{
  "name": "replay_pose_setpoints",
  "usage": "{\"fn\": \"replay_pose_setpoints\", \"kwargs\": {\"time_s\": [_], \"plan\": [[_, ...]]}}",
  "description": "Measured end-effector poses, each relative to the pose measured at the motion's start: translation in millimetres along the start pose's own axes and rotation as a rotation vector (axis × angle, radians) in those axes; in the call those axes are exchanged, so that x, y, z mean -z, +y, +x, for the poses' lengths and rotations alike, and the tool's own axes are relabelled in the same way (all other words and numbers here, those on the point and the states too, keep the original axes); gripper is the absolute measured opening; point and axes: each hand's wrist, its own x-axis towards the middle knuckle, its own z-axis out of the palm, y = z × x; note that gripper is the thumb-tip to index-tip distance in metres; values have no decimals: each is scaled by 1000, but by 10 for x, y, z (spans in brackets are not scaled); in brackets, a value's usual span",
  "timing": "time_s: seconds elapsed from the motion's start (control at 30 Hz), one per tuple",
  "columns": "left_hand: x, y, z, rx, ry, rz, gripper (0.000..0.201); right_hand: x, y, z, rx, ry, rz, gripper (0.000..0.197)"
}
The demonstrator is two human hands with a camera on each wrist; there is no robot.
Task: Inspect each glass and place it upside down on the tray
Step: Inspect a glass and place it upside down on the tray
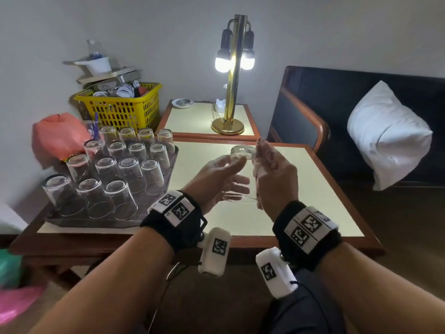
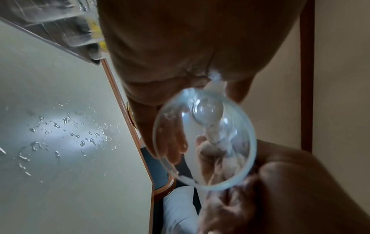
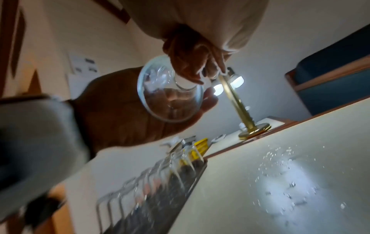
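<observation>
Overhead, head: both hands are holding one glass (image 1: 240, 174) above the table (image 1: 301, 189), right of the tray (image 1: 96, 221).
Left wrist: left hand (image 2: 170, 63) is curling round it.
Right wrist: right hand (image 3: 196, 63) is gripping its base.

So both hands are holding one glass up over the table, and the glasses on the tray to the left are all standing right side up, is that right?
Not quite. Both hands, left hand and right hand, do hold one glass over the table, but the glasses on the tray stand upside down, bases up, as the head view shows.
</observation>
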Motion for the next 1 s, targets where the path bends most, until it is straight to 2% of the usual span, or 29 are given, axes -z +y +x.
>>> {"fn": "replay_pose_setpoints", "kwargs": {"time_s": [0.07,0.13,0.2,0.27,0.33,0.4,0.5,0.53,0.6,0.67,0.7,0.77,0.83,0.9,1.0], "plan": [[-15,38,11,-101,128,-19,55,-53,-19,-93,72,-34,-56,43],[-6,61,34,-79,210,-57,58,-86,-24,-205,127,-107,-95,43],[-3,66,21,23,135,-47,56,-54,-2,-127,98,-62,-82,43],[6,37,11,27,57,6,53,-21,-16,-24,11,13,-37,43],[13,37,15,-33,129,-17,60,-57,-28,-106,53,-14,-85,44],[20,13,43,-68,222,-69,66,-98,-48,-253,121,-116,-134,46],[-21,-39,20,-12,150,-38,57,-48,-12,-100,70,-74,-100,45],[-42,-53,14,-13,120,7,59,-30,-14,-19,34,-39,-70,44],[-82,-32,4,-71,168,42,71,-30,-21,3,34,-22,-59,44],[-82,0,6,-116,262,13,73,-59,9,-119,106,-102,-101,43],[-79,8,-6,-104,264,4,69,-53,20,-159,129,-141,-122,43],[-79,-13,-57,-47,202,31,62,41,-12,-76,129,-179,-139,40],[-88,-79,-107,-68,169,167,62,193,-102,143,145,-233,-198,35],[-67,-162,-128,-184,218,360,64,303,-232,294,253,-356,-335,32],[40,-275,-180,-298,344,599,74,316,-289,309,516,-516,-583,26]]}}
